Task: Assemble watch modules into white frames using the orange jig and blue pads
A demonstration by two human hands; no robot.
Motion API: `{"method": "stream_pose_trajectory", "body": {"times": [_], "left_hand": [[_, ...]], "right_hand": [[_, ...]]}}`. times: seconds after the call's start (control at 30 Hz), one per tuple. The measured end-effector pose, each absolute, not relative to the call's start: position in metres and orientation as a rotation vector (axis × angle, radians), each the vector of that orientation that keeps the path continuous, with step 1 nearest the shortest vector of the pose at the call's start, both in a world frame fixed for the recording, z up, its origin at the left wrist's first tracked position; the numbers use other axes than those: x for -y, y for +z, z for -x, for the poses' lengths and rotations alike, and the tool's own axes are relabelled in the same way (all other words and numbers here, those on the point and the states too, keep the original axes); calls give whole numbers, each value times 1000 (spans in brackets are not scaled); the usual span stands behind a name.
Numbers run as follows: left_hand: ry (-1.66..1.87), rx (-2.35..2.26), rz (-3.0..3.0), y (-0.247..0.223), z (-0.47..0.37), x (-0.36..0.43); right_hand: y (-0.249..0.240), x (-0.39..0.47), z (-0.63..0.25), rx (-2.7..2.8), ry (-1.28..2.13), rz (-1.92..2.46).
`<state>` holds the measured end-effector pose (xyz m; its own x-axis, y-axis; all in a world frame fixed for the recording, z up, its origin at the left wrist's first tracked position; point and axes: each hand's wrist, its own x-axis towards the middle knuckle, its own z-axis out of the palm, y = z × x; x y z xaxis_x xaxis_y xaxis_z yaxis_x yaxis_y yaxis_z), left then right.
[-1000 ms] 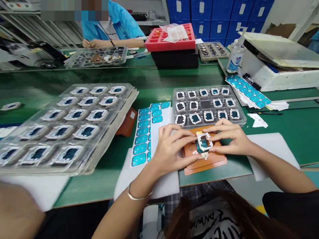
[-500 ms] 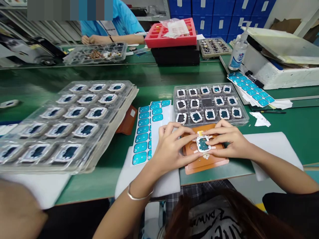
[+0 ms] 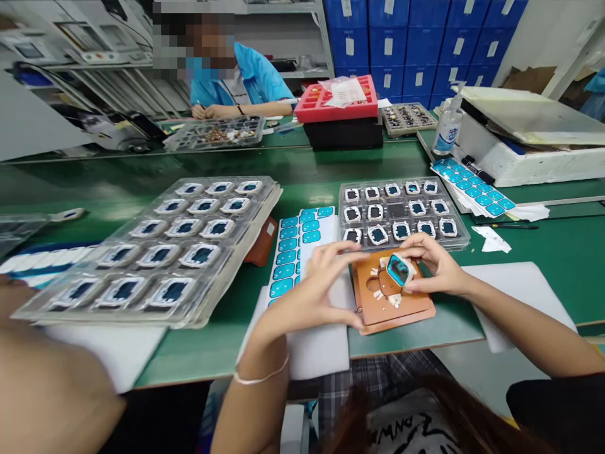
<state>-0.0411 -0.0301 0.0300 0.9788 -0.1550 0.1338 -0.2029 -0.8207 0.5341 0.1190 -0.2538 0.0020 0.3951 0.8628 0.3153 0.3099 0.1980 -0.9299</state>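
In my right hand point(image 3: 437, 270) is a small square watch case point(image 3: 397, 270) with a white frame, gripped at its right side between thumb and fingers. Its glossy blue face is tilted toward me, over a brown leather-like pad point(image 3: 401, 314). My left hand point(image 3: 317, 287) has its thumb and fingers spread, with nothing between them, at the pad's left edge. Small white pieces point(image 3: 378, 295) lie on the pad. Behind it, a clear tray point(image 3: 393, 210) carries several similar cases. Sheets of blue stickers point(image 3: 285, 257) lie beyond my left hand.
A stack of clear trays point(image 3: 271, 189) with white-framed cases stands left. A blurred arm point(image 3: 51, 372) enters at lower left. Another person point(image 3: 259, 72) sits across the green table point(image 3: 302, 165). A red tray point(image 3: 338, 110), a pump bottle point(image 3: 448, 129) and a white foam box point(image 3: 543, 157) stand farther back.
My left hand has let go of the watch case and moved left, fingers spread. The right hand has turned the case from its dark green inner side to its glossy blue face.
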Motion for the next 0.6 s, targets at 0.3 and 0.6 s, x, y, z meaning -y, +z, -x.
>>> {"method": "stream_pose_trajectory", "body": {"times": [0.3, 0.6], "left_hand": [[-545, -360, -2805, 30, 46, 6], [-484, -169, -2802, 31, 48, 14]], "right_hand": [[3, 258, -141, 855, 639, 1149], [19, 255, -196, 957, -43, 1634]]}}
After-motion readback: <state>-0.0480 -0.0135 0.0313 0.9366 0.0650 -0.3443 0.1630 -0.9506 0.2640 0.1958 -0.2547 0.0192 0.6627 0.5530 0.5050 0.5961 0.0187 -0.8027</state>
